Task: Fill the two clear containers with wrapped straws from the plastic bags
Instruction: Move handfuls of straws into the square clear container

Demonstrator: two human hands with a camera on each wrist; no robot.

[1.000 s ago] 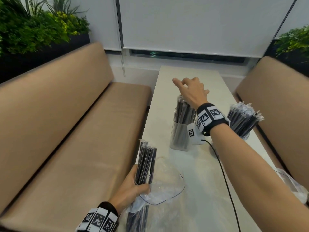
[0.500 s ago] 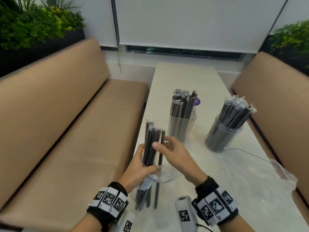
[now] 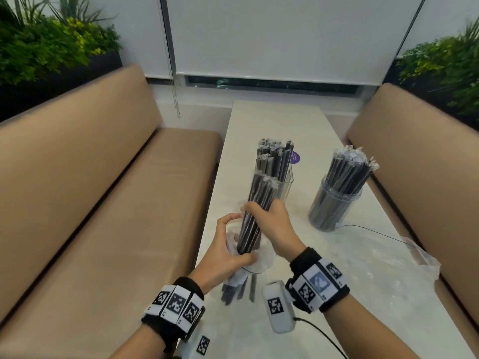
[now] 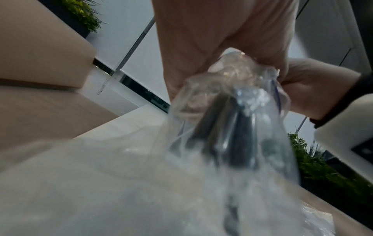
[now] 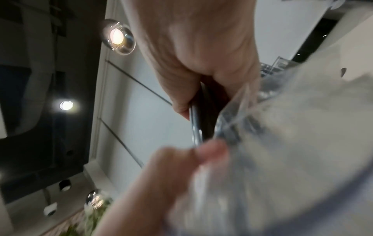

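Clear plastic bag [image 3: 255, 260]: its gathered neck is gripped by the left hand [image 3: 228, 257] at the near left edge of the bench [image 3: 259, 120]; the rest is draped over the bench edge below that hand.
Bundle of wrapped straws [image 3: 255, 213]: dark and tilted slightly away from the person; its lower end is seen inside the bag mouth, its upper end in front of the square container.
Right hand [image 3: 274, 226]: closed round the middle of the bundle, with the fingers [image 3: 252, 207] curled over its left side, just above the left hand.
Left fingers [image 4: 228, 47]: clamped on the crumpled bag mouth, the straws being enclosed below them in the left wrist view.
Leftover straws [image 3: 237, 288]: a few are seen lower in the bag, beneath the left hand.
Square container [image 3: 283, 189]: upright on the bench beyond the hands, filled with straws.
Round container [image 3: 334, 208]: farther right, well apart from both hands, packed with leaning straws.
Second bag [image 3: 404, 257]: spread flat at the right edge of the bench.
Cable [image 3: 373, 233]: laid across the bench beside the round container.
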